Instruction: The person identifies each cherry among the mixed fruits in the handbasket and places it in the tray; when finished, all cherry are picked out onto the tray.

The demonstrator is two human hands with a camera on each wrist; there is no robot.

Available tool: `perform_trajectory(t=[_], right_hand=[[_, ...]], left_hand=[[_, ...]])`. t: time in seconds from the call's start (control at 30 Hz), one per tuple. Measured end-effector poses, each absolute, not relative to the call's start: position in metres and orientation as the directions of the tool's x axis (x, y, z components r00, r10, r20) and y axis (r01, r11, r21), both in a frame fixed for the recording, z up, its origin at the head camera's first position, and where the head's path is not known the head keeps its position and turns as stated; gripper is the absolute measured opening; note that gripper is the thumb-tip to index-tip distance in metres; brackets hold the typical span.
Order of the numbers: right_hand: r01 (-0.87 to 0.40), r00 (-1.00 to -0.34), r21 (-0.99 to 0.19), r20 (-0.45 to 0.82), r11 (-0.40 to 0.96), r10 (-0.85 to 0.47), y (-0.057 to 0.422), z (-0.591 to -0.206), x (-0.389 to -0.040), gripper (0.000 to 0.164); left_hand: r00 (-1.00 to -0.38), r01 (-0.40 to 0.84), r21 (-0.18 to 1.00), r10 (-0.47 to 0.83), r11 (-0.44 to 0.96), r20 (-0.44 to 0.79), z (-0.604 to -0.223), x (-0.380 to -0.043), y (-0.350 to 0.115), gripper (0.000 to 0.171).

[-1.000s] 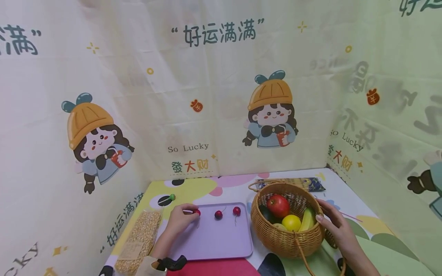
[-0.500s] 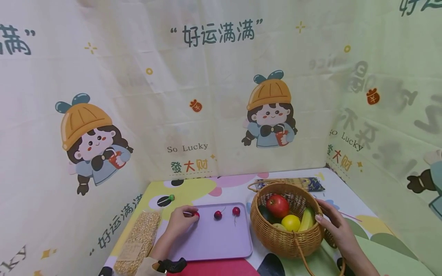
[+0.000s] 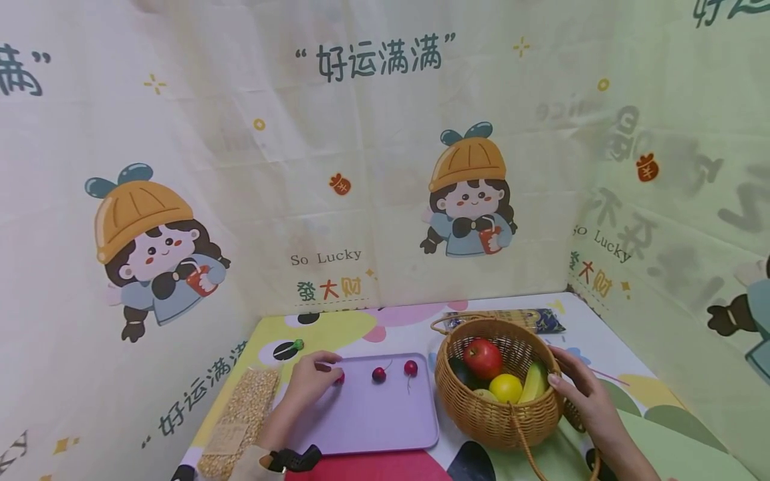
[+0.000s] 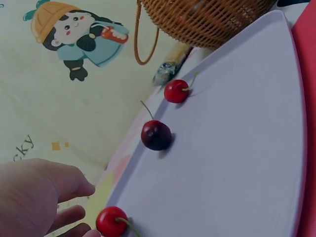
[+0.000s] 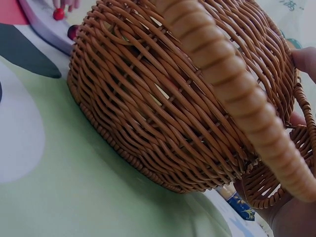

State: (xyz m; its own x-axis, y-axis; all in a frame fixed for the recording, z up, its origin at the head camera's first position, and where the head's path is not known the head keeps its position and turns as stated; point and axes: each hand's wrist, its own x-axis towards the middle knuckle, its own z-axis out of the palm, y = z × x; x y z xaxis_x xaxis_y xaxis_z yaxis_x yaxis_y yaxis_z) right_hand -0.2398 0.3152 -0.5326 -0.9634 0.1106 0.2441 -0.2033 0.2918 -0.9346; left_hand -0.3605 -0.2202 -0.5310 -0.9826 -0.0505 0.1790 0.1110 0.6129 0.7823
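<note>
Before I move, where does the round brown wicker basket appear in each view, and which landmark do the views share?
Head: the round brown wicker basket sits low, right of centre.
Left wrist: the basket is at the top, right of centre, cut off by the upper edge.
Right wrist: the basket fills much of the picture.
Shared landmark: the rectangular lilac tray, left of the basket in head, below it in left wrist, at the upper left in right wrist.

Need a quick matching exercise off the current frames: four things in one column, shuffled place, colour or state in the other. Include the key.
Things
1. tray
2. wicker basket
3. apple
4. middle cherry

Places, colours, states
A. inside the basket
B. on the tray
C. touched by the right hand
D. lilac

Pairs: 1-D, 2-C, 3-A, 4-B
</note>
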Motion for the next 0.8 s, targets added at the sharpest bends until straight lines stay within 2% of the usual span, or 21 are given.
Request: perform_trajectory(t=[0.3,0.57,0.8], right_hand=[[-0.21,-0.961,-0.932,0.252,0.297,0.113,0.314,-0.532,-0.239,0.06],[-0.217,-0.959,-0.93,0.26,0.296,0.114,0.313,-0.531,-0.238,0.059],[-0.198,-0.963,-0.935,0.242,0.295,0.12,0.313,-0.531,-0.237,0.06]], left_hand=[[-0.975,0.201,0.796,0.038,0.571,0.219,-0.502,-0.353,-0.199,0.021],[-0.935,0.354,0.78,0.196,0.516,0.295,-0.469,-0.343,-0.156,0.028],[-0.89,0.448,0.771,0.31,0.453,0.334,-0.445,-0.338,-0.118,0.024]])
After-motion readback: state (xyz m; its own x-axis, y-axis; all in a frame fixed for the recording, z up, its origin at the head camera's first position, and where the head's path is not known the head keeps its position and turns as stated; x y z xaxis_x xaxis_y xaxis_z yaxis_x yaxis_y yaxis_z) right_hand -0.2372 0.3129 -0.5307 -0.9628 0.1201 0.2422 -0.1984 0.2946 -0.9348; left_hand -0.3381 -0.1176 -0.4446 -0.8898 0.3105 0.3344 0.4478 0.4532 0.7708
